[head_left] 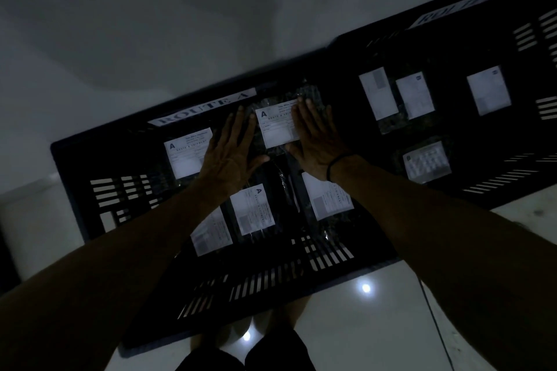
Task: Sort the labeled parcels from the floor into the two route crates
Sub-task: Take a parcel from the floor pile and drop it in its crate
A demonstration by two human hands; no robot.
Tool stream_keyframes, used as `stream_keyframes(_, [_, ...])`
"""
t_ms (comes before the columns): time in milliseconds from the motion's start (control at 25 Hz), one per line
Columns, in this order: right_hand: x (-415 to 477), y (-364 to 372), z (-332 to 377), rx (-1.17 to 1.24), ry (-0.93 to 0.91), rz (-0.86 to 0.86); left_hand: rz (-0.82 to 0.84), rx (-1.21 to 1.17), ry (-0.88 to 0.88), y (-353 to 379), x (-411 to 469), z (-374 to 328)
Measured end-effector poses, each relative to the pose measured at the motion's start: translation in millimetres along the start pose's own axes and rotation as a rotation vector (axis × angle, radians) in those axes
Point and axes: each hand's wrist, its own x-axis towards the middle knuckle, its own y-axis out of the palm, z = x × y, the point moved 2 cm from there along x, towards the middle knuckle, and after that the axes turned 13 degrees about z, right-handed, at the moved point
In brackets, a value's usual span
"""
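The scene is dim. A black slotted crate labelled ROUTE A (pixel 75 190) stands in front of me with several dark parcels inside, each with a white label. One parcel with an "A" label (pixel 275 126) lies at the crate's far side. My left hand (pixel 229 156) lies flat, fingers spread, on its left edge. My right hand (pixel 316 138), also flat, rests on its right edge, with a dark band on the wrist. A second black crate (pixel 494 45) to the right holds several labelled parcels; its sign is blurred.
Other A-labelled parcels (pixel 187 156) (pixel 254 209) (pixel 330 200) lie in the near crate under my forearms. A pale wall rises behind both crates. Glossy light floor tiles (pixel 376 325) with lamp reflections lie below; my legs show at the bottom edge.
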Motion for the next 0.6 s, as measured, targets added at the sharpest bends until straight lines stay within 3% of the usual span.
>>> stream_keyframes(240, [-38, -18, 21, 0.033, 0.145, 0.076, 0.065, -0.094, -0.1, -26, -39, -13])
stream_keyframes(400, [-53, -13, 34, 0.241, 0.293, 0.217, 0.169, -0.098, -0.127, -23, -86, -7])
stream_keyframes(600, [-45, -2, 36, 0.151, 0.339, 0.311, 0.271, 0.007, -0.076, 3, -87, 5])
